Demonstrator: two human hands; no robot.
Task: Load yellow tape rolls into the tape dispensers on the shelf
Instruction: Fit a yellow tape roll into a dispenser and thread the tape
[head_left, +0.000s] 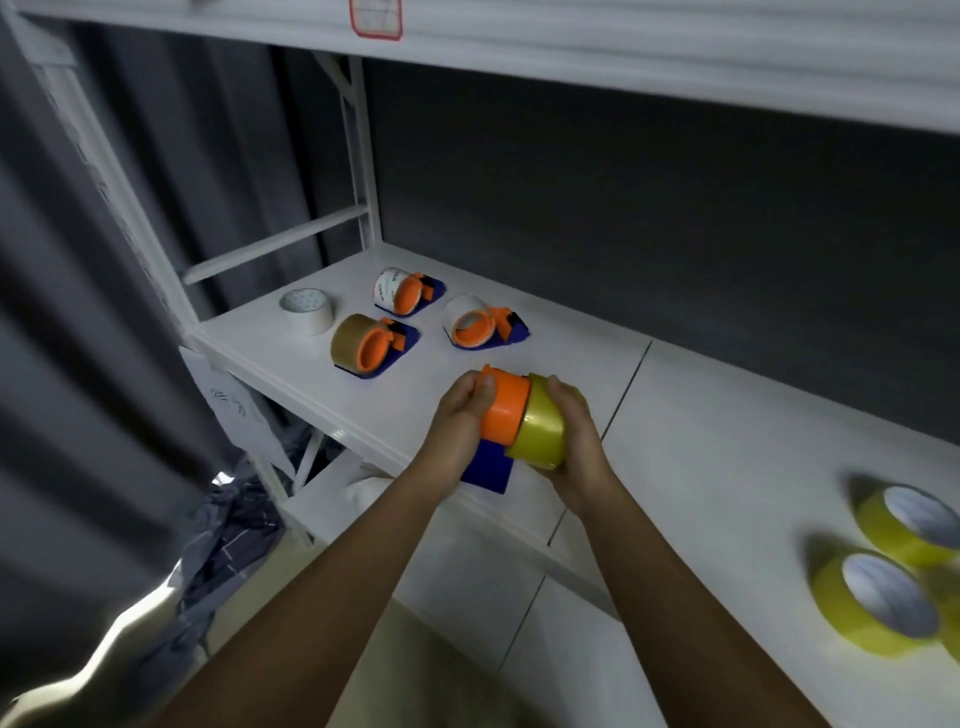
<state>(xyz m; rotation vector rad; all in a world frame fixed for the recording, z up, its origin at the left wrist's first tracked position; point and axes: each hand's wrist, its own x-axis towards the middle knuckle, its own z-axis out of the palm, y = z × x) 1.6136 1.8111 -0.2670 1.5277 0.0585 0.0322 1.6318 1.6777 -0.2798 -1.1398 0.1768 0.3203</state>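
My left hand grips the orange drum of a tape dispenser, whose blue base hangs below it at the front edge of the white shelf. My right hand holds a yellow tape roll pressed against the drum's end, partly slid over it. Two more yellow rolls lie at the right on the shelf. Three loaded dispensers sit further back: one with brown tape, two with white tape.
A loose white tape roll stands at the shelf's back left. White frame posts rise at the left, and an upper shelf hangs overhead. Dark curtain and crumpled plastic fill the left side below.
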